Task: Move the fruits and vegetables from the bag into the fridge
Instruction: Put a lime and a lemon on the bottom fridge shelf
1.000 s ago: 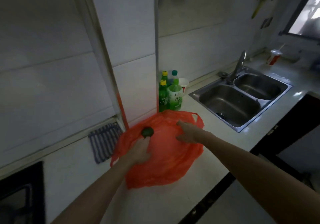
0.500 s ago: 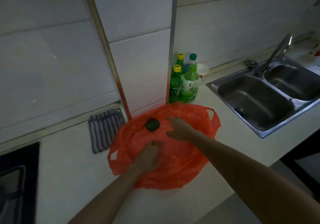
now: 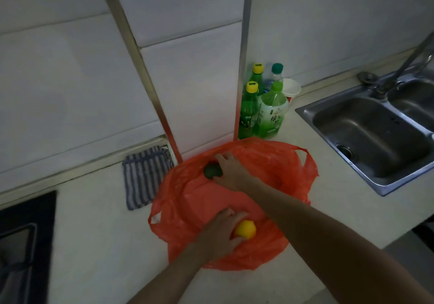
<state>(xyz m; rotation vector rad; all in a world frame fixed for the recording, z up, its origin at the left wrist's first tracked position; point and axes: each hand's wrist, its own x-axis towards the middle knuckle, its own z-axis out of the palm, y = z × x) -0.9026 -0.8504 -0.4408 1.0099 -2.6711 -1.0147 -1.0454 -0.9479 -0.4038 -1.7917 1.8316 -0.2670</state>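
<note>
Open counter [image 3: 94, 245] front-left of the bag [image 3: 270, 169]; cloth [image 3: 143, 177], wall column [image 3: 195, 80] and bottles [image 3: 270, 113] close behind it.

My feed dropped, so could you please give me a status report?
Left grip holds yellow fruit. Right grip holds green fruit. Both at red bag on counter. Nothing blocking.

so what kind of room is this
Most likely a home kitchen: a steel sink with a tap is set into the counter, a dark hob sits at the left, and drink bottles stand against the tiled wall.
</note>
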